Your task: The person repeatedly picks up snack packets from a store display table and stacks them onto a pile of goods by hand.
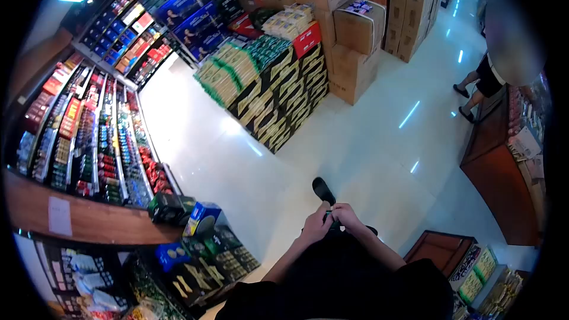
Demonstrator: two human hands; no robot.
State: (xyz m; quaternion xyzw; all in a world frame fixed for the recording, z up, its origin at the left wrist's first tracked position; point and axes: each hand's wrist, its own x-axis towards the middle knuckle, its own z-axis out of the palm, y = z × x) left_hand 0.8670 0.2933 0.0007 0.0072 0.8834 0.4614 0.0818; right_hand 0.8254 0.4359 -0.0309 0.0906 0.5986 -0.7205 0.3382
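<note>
Apparently small green item (pixel 329 214) between left hand (pixel 316 224) and right hand (pixel 347 216); both curled, cannot tell which grips it.

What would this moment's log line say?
left hand, right hand: close together | small item between: mostly hidden | ahead: stacked packs on floor

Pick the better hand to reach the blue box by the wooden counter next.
Left hand, likely: nearer the blue box, with the right hand on the far side. Slight edge only: they sit close together.
</note>
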